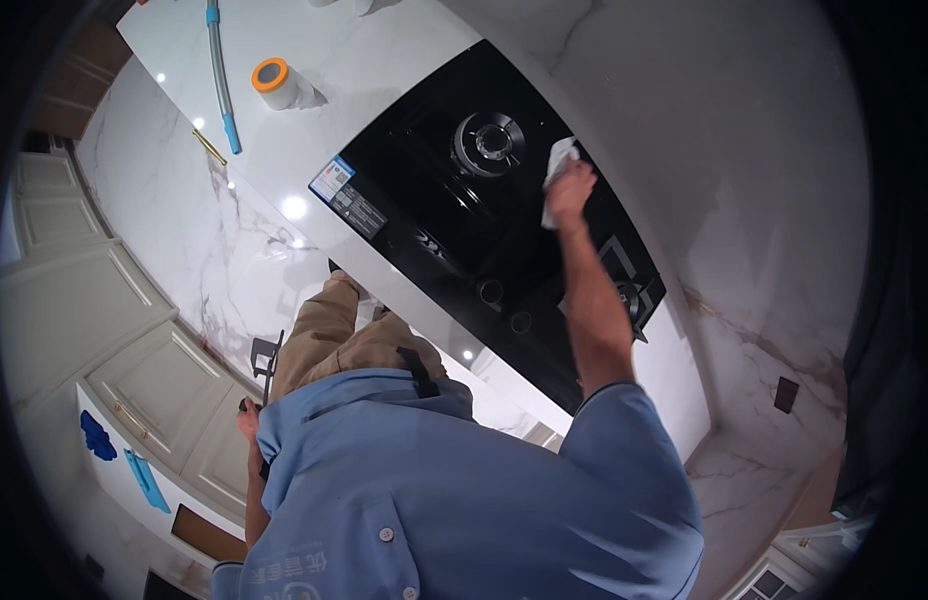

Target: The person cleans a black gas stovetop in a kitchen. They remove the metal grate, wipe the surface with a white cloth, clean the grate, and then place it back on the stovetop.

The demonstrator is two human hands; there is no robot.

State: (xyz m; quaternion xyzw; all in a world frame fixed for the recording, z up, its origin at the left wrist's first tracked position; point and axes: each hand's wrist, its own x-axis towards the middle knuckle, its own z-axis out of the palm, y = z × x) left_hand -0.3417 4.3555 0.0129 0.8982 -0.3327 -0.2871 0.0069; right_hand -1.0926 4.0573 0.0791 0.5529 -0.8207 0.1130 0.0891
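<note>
My right hand (571,189) is closed on a white cloth (560,159), which lies against the black glass gas hob (434,187) near its back edge. To the left of it is a round burner (493,142) with no pan support over it. A second burner (627,298), partly hidden by my forearm, has a dark angular pan support (618,262) around it. Low at my left side, my left hand (248,421) grips a black metal frame (266,358) that looks like a pan support; its lower part is hidden by the hand and my shirt.
On the white counter (359,45) stand an orange-rimmed roll or tub (276,81) and a grey pole with blue ends (220,75). Behind me, blue gloves (97,435) and a light-blue tool (146,480) lie on another counter above cream cabinets (149,375).
</note>
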